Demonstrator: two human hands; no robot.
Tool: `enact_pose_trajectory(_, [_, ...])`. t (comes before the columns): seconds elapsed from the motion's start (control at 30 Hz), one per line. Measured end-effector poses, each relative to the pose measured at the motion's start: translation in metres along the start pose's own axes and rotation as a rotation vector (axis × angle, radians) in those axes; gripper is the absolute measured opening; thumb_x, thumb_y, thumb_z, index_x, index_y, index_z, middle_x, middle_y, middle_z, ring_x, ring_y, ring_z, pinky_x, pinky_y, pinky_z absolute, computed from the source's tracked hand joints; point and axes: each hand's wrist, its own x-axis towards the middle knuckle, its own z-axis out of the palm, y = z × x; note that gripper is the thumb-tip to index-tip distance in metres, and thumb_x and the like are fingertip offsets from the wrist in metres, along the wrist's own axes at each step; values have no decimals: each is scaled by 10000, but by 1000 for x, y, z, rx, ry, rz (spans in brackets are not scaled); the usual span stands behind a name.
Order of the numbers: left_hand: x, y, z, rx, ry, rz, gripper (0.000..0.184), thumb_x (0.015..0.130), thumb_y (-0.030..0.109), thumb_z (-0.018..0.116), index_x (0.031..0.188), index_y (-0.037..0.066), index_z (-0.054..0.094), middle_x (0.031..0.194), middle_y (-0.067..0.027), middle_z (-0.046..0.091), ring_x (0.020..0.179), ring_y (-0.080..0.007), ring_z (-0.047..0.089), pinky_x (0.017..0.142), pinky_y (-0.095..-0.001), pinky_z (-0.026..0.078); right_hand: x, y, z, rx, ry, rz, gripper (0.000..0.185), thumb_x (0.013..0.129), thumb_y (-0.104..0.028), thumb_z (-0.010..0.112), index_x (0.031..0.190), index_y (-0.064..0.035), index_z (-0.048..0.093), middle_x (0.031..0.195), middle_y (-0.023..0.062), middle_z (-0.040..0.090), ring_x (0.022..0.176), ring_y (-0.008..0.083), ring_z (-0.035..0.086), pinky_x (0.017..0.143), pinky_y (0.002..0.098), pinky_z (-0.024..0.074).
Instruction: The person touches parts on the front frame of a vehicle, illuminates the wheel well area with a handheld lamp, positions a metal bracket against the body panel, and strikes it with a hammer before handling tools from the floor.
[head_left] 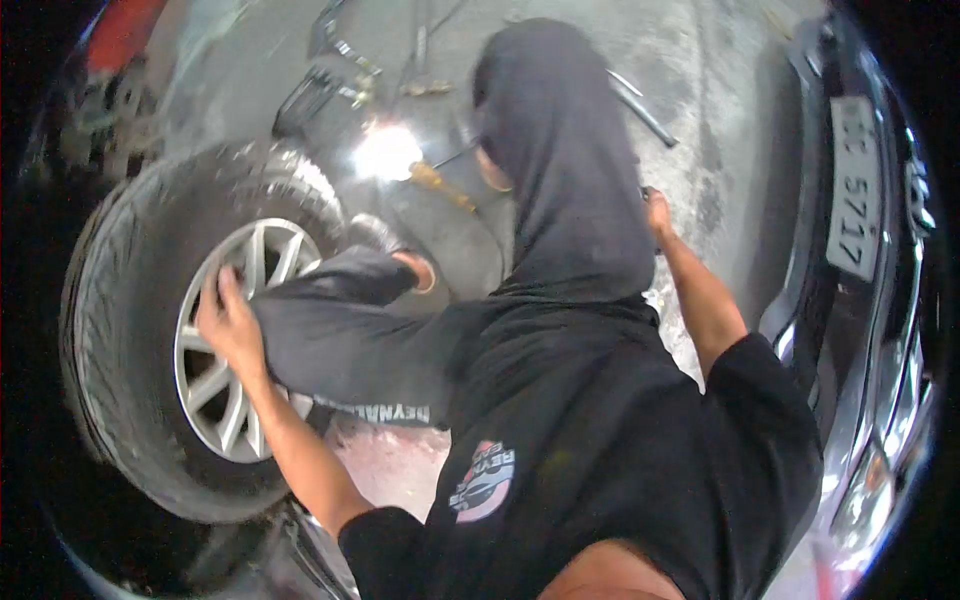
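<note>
My left hand [229,322] is at the silver spoked rim [207,385] of a large wheel, beside my left knee. Its thumb and a finger are spread apart, and I see no object in them. The black tire [120,370] surrounds the rim, with its tread facing left. On the other side, my right hand [657,214] is partly hidden behind my right knee. Its fingers look closed around a small dark thing [648,191], too covered to name.
A bright lamp [388,152] with a yellow handle [442,187] glows on the floor, its cord trailing. Dark tools [308,100] lie behind it. A metal bar [645,112] lies beyond my right knee. A car bumper with a license plate [853,188] borders the right side.
</note>
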Motion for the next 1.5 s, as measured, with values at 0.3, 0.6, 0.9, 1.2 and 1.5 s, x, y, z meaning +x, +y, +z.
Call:
enact_pose_trajectory(0.3, [6, 10, 6, -32, -36, 3, 326, 1010, 191, 532, 1187, -61, 639, 982, -158, 703, 838, -202, 663, 778, -328, 523, -26, 48, 26, 25, 343, 251, 379, 859, -311, 636, 918, 60, 587, 844, 262, 649, 662, 354, 671, 588, 442, 550])
enact_pose_trajectory(0.6, [28, 36, 8, 21, -128, 37, 320, 1009, 170, 528, 1225, -47, 621, 981, -151, 707, 853, -211, 675, 785, -339, 525, -40, 43, 44, 243, -2, 417, 362, 835, -218, 552, 1058, 65, 531, 897, 274, 663, 856, 427, 669, 774, 427, 563])
enact_pose_trajectory(0.9, [42, 23, 3, 70, -121, 65, 311, 1009, 162, 523, 1214, -50, 624, 967, -151, 708, 861, -220, 671, 778, -342, 522, -41, 60, 60, 68, 0, 317, 419, 803, -206, 612, 1104, 69, 520, 1021, 325, 637, 976, 477, 622, 861, 502, 510])
enact_pose_trajectory(1.2, [39, 5, 6, 113, -156, -6, 312, 1005, 147, 518, 1225, -46, 625, 984, -166, 703, 842, -224, 669, 781, -350, 519, -44, 28, 41, 3, -70, 415, 439, 819, -204, 634, 1127, 79, 501, 978, 327, 652, 973, 461, 644, 857, 499, 522])
enact_pose_trajectory(1.5, [27, -8, 10, 44, -233, -116, 300, 1004, 132, 503, 1201, -61, 621, 964, -153, 692, 812, -206, 648, 758, -330, 511, -42, 7, 24, -129, -205, 451, 478, 842, -232, 595, 1232, 10, 463, 1119, 242, 646, 1061, 376, 646, 889, 475, 536])
